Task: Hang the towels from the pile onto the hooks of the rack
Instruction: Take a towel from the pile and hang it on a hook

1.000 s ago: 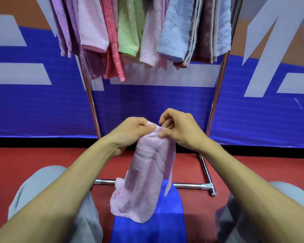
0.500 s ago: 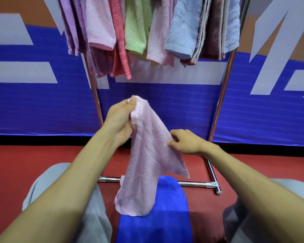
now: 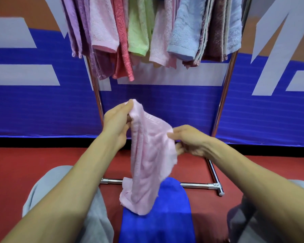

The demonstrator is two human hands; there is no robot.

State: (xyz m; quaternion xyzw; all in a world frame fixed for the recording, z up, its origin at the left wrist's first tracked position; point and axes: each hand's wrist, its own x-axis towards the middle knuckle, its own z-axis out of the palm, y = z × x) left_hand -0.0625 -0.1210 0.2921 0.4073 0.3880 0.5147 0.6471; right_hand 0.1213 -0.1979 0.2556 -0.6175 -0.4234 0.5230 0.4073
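The left hand (image 3: 117,125) is pinching the top corner of a pale pink terry towel (image 3: 147,155), while the right hand (image 3: 189,140) is gripping its side edge. The towel is dangling over a blue cloth (image 3: 158,213), below the loaded chrome rack (image 3: 225,88).
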